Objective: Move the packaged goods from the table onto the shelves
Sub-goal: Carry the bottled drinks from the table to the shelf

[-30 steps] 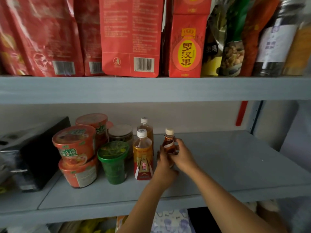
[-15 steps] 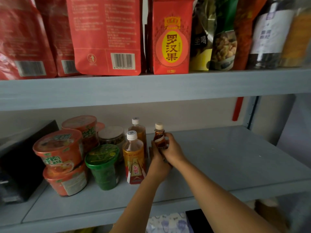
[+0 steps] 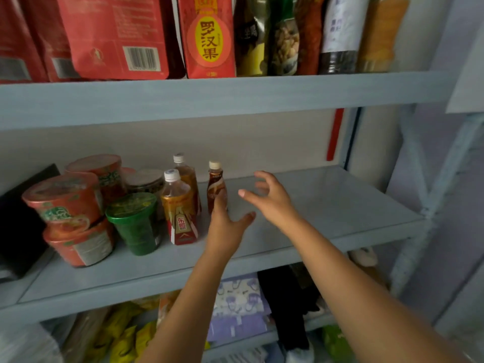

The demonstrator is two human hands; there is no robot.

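Here, from the head camera, the small brown bottle point(image 3: 216, 188) stands upright on the middle shelf point(image 3: 327, 205), just beside the amber bottle point(image 3: 179, 213). Both hands hold nothing: the right hand point(image 3: 269, 197) is spread and apart, the left hand point(image 3: 226, 226) loose — perhaps brushing the base; blur hides it. Draw both straight back — a nudge could topple it.

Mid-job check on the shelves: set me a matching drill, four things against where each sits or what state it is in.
Things:
1 small brown bottle
2 green cup
3 red box with yellow oval
4 right hand

Places or states:
A on the upper shelf
B open, holding nothing
C upright on the middle shelf, rightmost bottle
D just left of the front amber bottle

Pairs: 1-C; 2-D; 3-A; 4-B
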